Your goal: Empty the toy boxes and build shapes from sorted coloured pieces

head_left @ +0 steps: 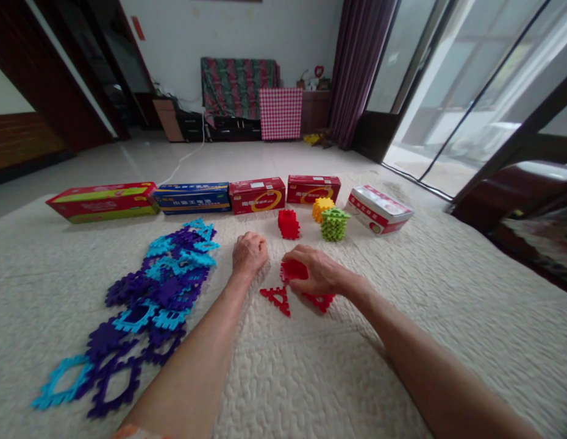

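Observation:
My right hand (316, 270) is closed around a small red assembly of plastic interlocking pieces (293, 269) on the cream quilted surface. Two loose red triangular pieces lie by it: one (277, 299) in front of the hand, another (320, 301) under the wrist. My left hand (249, 252) rests as a fist just left of the red assembly, with nothing visible in it. Beyond the hands stand a finished red cube (288, 224), an orange cube (322, 208) and a green cube (335, 224).
A heap of blue and purple square frame pieces (167, 277) spreads to the left, down to the near left edge. Several cardboard boxes (192, 198) line the far edge of the quilted surface (448, 305), with a white and red box (377, 209) at the right.

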Tool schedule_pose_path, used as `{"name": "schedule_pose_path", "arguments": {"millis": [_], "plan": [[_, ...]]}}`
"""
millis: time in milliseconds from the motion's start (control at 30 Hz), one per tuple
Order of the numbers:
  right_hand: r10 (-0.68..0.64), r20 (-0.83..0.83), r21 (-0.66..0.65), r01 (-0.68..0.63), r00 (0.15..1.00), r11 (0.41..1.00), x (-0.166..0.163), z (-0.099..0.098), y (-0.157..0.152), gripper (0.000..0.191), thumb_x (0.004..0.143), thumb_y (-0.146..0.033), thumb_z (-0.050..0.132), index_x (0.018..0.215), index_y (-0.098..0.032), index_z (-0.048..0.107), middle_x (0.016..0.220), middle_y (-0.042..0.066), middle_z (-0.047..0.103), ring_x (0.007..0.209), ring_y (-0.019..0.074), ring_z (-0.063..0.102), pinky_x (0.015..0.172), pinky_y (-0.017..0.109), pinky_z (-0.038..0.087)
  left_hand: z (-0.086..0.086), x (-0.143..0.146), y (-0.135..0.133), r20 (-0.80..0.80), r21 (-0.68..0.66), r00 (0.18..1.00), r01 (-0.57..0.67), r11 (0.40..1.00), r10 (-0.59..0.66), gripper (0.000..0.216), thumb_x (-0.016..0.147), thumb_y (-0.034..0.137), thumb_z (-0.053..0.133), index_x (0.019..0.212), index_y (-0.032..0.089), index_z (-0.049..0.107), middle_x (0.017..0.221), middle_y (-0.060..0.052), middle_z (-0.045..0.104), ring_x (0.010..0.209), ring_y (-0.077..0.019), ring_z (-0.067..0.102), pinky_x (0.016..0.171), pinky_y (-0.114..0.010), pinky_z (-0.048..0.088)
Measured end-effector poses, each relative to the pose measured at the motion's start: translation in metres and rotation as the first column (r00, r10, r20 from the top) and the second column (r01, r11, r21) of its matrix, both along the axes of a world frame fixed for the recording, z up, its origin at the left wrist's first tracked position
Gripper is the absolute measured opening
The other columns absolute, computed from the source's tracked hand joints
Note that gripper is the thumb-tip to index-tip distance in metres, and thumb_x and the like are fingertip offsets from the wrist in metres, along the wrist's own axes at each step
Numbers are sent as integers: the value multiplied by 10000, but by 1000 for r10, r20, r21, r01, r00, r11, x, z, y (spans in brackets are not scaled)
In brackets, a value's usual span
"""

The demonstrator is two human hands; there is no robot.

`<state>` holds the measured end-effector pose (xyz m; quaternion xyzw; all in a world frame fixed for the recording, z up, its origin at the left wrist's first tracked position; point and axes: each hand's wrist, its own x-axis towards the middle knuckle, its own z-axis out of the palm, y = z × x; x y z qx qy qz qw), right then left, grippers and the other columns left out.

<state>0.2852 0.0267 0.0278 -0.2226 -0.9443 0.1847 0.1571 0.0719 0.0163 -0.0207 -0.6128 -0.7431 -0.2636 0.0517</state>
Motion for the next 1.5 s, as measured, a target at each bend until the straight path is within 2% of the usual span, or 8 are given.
{"name": "schedule_pose_path", "arguments": {"millis": [133,333,500,667,833,1267,1400,1500], "plan": [[-68,-189,-63,57,980,996,4,-7,11,413,771,-256,679,1169,-209,579,1064,77,630,929,207,607,832,367,501,0,0,-1,9,4,1000,-4,1000,4,256,833,179,489,850,223,740,1003,-50,700,942,-210,593,890,-311,448],[-238,-441,42,285,865,958,3,-33,41,467,747,-205,656,1195,-228,526,1104,87,573,1028,252,580,914,441,494,0,0,-1,8,7,1000,6,1000,-6,262,826,167,488,851,226,742,995,-45,701,949,-203,597,902,-308,445],[-200,-432,231,323,879,918,-14,-35,60,539,730,-137,633,1249,-191,498,1191,136,538,1107,286,520,962,469,470,1,0,-2,15,0,999,28,1000,-28,270,840,179,477,870,215,743,996,-53,703,958,-208,601,920,-319,445],[-165,-394,299,296,904,907,-26,-40,67,537,734,-129,641,1253,-186,515,1198,135,551,1127,290,497,998,479,441,1,0,-1,7,-4,1000,30,1000,-30,266,833,170,482,865,214,743,995,-52,705,944,-213,597,909,-321,451],[-160,-388,275,280,908,920,-27,-43,71,527,760,-163,657,1265,-229,518,1200,115,552,1128,284,504,995,490,440,0,-1,-1,17,0,1000,21,1000,-21,263,824,166,491,869,221,745,1003,-46,707,948,-217,597,907,-319,456],[-112,-448,301,268,887,915,-26,-46,75,510,755,-121,606,1251,-206,521,1220,121,532,1143,263,505,996,450,454,-2,-1,0,25,10,999,24,1000,-24,270,831,173,483,851,232,745,986,-46,703,952,-209,601,909,-323,452],[-158,-497,260,321,853,911,-25,-45,68,299,797,-124,550,1076,-210,612,1064,94,600,1001,227,571,910,390,490,-2,-1,0,25,10,999,30,999,-31,271,831,177,481,865,222,746,986,-51,706,954,-215,601,916,-327,449],[-183,-492,158,294,851,943,-24,-46,60,173,788,-109,531,864,-205,653,863,48,644,814,177,603,769,307,497,-1,-1,0,23,6,999,23,1000,-24,266,828,175,482,846,224,743,985,-51,705,944,-215,601,911,-328,451]]}}
